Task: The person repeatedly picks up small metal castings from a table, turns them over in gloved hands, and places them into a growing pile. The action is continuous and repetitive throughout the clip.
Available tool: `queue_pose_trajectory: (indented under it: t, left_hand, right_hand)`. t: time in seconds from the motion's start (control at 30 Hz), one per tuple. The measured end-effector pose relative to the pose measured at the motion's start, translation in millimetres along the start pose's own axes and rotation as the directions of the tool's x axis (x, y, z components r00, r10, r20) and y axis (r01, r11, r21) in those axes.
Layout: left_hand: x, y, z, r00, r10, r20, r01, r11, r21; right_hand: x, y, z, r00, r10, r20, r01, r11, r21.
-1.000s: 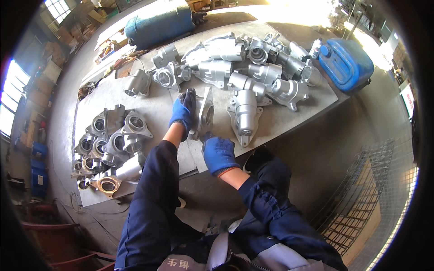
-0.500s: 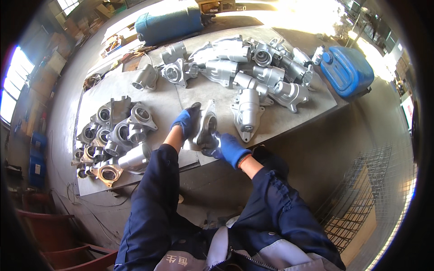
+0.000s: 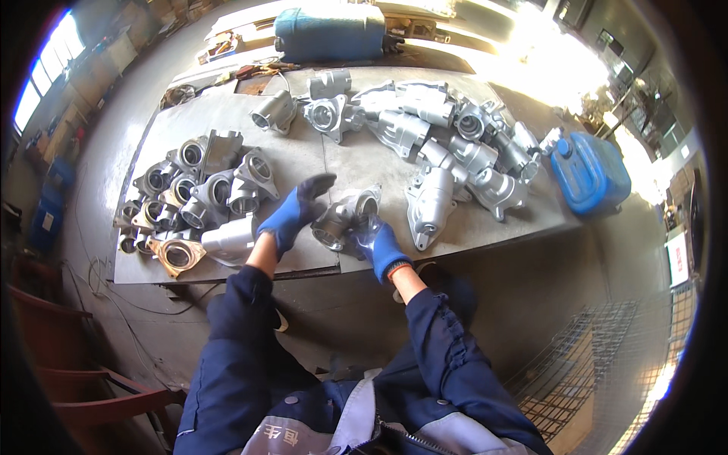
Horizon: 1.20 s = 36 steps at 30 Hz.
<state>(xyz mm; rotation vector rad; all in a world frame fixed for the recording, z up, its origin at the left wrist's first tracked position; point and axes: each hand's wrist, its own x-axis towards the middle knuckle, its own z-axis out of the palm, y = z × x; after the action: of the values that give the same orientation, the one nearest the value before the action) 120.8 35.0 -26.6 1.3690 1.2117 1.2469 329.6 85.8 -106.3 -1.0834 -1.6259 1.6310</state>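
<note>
A grey cast-metal housing (image 3: 343,217) with a round bore and a flange sits near the table's front edge, between my hands. My right hand (image 3: 385,249), in a blue glove with a dark palm, grips its right side; the fingertips are blurred against the metal. My left hand (image 3: 294,214), gloved the same way, is apart from the casting at its left, fingers stretched out and holding nothing. To the right of my right hand lies a silver casting (image 3: 431,205) with a cylindrical body. A pale cylindrical casting (image 3: 231,240) is at the left, near my left wrist.
Castings in a cluster (image 3: 216,189) cover the table's left part, one with a bronze-coloured flange (image 3: 179,255). A heap of silver castings (image 3: 409,114) fills the back right. A blue jerrycan (image 3: 594,173) stands at the right edge, a blue barrel (image 3: 330,34) beyond the table (image 3: 292,163).
The casting between my hands has turned from standing edge-on to showing its bore and body. My left hand has moved away from it to the left. My view has shifted.
</note>
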Motion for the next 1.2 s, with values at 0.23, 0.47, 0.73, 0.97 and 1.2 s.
queue_pose_trajectory:
  t: [0.23, 0.47, 0.73, 0.97, 1.2]
  left_hand:
    - [-36.4, -4.6, 33.5, 0.995, 0.086, -0.04, 0.009, 0.327, 0.945]
    - [-29.5, -43.6, 35.5, 0.993, 0.063, -0.1, 0.06, 0.46, 0.886]
    - [-32.7, -44.0, 36.1, 0.992, 0.044, -0.119, 0.081, 0.506, 0.859]
    - [-28.8, -39.3, 39.7, 0.989, 0.081, -0.127, 0.076, 0.462, 0.884]
    - [-32.3, -37.6, 39.8, 0.989, 0.087, -0.119, 0.074, 0.408, 0.91]
  right_hand:
    - [-23.6, -107.5, -9.5, 0.885, -0.3, 0.355, 0.336, -0.117, -0.935]
    - [-15.7, -112.1, 5.1, 0.819, -0.363, 0.445, 0.27, -0.441, -0.856]
    - [-23.5, -70.2, 11.4, 0.886, -0.387, 0.255, 0.168, -0.246, -0.955]
    - [-43.6, -42.5, -17.7, 0.917, -0.23, 0.326, 0.286, -0.191, -0.939]
    - [-16.7, -95.3, 1.4, 0.813, -0.416, 0.407, 0.229, -0.414, -0.881]
